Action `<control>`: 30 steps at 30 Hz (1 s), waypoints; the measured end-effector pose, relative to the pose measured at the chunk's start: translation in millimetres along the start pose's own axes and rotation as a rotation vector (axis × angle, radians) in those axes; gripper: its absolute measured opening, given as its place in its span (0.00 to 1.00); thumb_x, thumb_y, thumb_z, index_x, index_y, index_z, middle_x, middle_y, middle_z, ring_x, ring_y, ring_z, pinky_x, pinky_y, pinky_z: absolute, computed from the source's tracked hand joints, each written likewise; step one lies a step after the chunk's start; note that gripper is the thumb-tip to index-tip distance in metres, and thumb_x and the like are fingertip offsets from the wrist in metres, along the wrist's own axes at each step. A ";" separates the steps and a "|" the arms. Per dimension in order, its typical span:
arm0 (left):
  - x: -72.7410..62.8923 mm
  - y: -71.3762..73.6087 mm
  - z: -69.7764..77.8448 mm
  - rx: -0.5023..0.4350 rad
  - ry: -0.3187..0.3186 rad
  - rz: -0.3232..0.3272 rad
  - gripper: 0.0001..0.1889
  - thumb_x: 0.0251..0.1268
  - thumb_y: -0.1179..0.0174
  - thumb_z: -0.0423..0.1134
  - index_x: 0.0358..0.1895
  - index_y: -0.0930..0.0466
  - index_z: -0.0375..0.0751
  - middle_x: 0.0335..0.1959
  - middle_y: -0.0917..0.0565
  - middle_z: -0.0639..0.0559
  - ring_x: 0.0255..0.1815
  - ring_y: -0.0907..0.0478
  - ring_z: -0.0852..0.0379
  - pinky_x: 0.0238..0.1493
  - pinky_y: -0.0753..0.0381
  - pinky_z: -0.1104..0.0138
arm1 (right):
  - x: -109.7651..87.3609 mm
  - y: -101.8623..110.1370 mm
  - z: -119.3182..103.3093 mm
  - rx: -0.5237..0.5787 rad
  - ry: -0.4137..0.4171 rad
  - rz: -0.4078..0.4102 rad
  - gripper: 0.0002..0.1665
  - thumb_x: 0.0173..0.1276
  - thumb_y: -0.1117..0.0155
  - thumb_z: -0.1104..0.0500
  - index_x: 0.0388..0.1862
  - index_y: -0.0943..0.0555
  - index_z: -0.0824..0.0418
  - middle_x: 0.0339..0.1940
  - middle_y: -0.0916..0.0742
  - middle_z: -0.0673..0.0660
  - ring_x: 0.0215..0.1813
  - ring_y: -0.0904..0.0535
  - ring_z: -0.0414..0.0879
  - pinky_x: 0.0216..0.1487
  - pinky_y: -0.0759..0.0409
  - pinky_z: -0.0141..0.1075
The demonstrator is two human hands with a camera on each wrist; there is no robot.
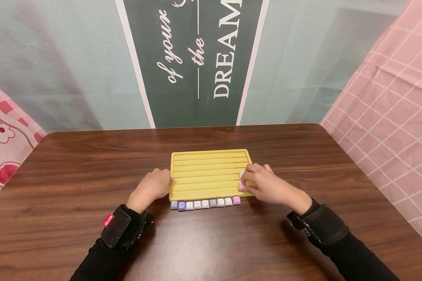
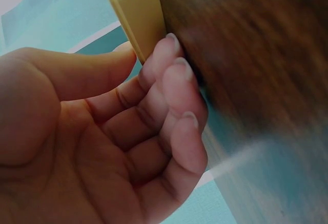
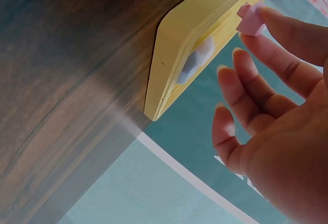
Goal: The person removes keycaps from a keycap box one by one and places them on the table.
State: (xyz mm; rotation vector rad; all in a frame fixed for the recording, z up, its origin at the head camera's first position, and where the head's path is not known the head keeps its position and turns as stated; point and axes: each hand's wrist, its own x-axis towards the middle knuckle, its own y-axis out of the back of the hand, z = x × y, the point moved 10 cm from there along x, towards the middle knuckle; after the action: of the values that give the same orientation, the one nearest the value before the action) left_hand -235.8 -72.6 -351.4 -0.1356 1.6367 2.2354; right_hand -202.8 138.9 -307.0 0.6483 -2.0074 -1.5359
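Observation:
A shallow yellow tray (image 1: 211,150) with ridges across its floor lies on the wooden table. My left hand (image 1: 156,184) grips its left side, and in the left wrist view the thumb (image 2: 102,73) is at the rim with the fingers curled against the outer wall. Over the tray's right end, my right hand (image 1: 267,185) pinches a pink keycap (image 3: 251,21) between thumb and index finger, the other fingers loosely bent. Two keycaps sit inside the tray near that end, a grey one (image 3: 188,69) and a whitish one (image 3: 206,51); the hand partly hides them in the head view.
Along the tray's near edge runs a row of several keycaps: a purple one (image 1: 181,206) toward the left, white and grey ones between, and a pink one (image 1: 236,200) at the right end. Behind the table (image 1: 211,242) hangs a printed curtain (image 1: 292,58).

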 end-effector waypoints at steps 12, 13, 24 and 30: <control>-0.1 0.1 0.1 0.011 0.003 -0.004 0.15 0.68 0.51 0.38 0.22 0.29 0.38 0.16 0.39 0.51 0.17 0.39 0.55 0.21 0.40 0.68 | -8.5 -2.5 -8.1 0.011 0.051 -0.037 0.08 0.56 0.33 0.64 0.29 0.23 0.54 0.28 0.29 0.47 0.32 0.34 0.39 0.35 0.45 0.37; 0.0 -0.1 0.0 0.010 0.004 -0.005 0.14 0.68 0.51 0.38 0.22 0.29 0.38 0.16 0.39 0.51 0.17 0.39 0.55 0.21 0.40 0.68 | -9.0 -3.3 -8.4 0.017 0.051 -0.041 0.08 0.56 0.33 0.64 0.29 0.23 0.53 0.28 0.29 0.46 0.32 0.34 0.39 0.35 0.45 0.37; -0.1 -0.8 -0.3 0.006 0.014 -0.014 0.14 0.69 0.51 0.38 0.23 0.28 0.38 0.16 0.40 0.51 0.17 0.40 0.56 0.20 0.41 0.68 | -14.7 -10.4 -17.0 0.040 0.120 -0.077 0.06 0.56 0.33 0.61 0.28 0.23 0.55 0.31 0.27 0.46 0.39 0.31 0.40 0.39 0.41 0.37; 0.0 -0.4 -0.4 0.010 0.008 -0.008 0.14 0.68 0.51 0.38 0.23 0.28 0.38 0.16 0.38 0.50 0.17 0.38 0.55 0.22 0.39 0.67 | -14.8 -13.5 -19.7 0.022 0.140 -0.070 0.07 0.55 0.32 0.61 0.27 0.23 0.55 0.30 0.28 0.46 0.41 0.31 0.42 0.39 0.40 0.38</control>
State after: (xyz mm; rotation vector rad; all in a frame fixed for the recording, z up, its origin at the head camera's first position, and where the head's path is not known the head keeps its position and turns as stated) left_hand -235.7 -72.8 -351.9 -0.1488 1.6480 2.2236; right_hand -177.9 131.2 -317.6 0.8200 -1.9182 -1.4672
